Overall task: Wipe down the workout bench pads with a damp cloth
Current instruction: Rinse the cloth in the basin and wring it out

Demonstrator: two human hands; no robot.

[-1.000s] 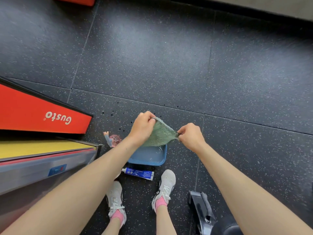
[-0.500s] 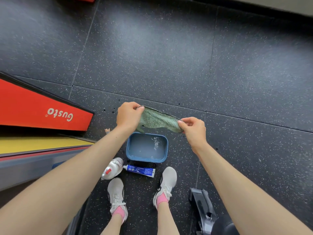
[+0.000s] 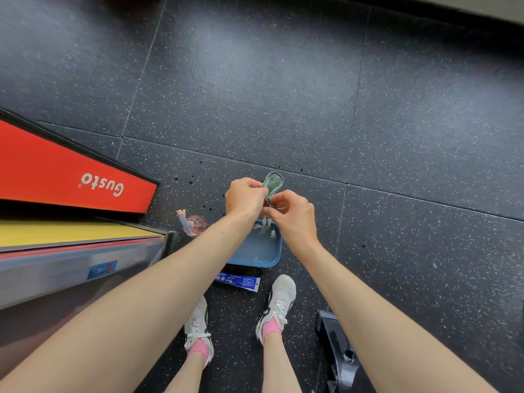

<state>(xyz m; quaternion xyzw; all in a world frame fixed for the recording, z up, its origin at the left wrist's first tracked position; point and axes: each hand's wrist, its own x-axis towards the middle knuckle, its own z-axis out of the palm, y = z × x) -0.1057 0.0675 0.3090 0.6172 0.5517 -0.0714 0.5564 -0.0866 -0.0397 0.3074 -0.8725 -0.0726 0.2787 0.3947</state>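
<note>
A green cloth [image 3: 273, 182] is bunched and folded between both my hands, held above a blue basin [image 3: 259, 251] of water on the floor. My left hand [image 3: 245, 197] grips its left side and my right hand [image 3: 293, 214] pinches it from the right; the two hands touch. A folded loop of cloth sticks up past my fingers and a wet end hangs down into the basin. The red bench pad [image 3: 71, 177] marked "Gusto" lies at the left, apart from my hands.
Below the red pad run a yellow strip [image 3: 71, 232] and a grey metal frame [image 3: 71, 268]. A blue tube [image 3: 238, 280] lies in front of the basin, a small pink figure [image 3: 191, 222] to its left. A black machine foot [image 3: 337, 344] stands by my right shoe. Dark speckled rubber floor all around.
The cloth was stretched flat between my hands; both hands have come together and the cloth is now folded and bunched over the basin.
</note>
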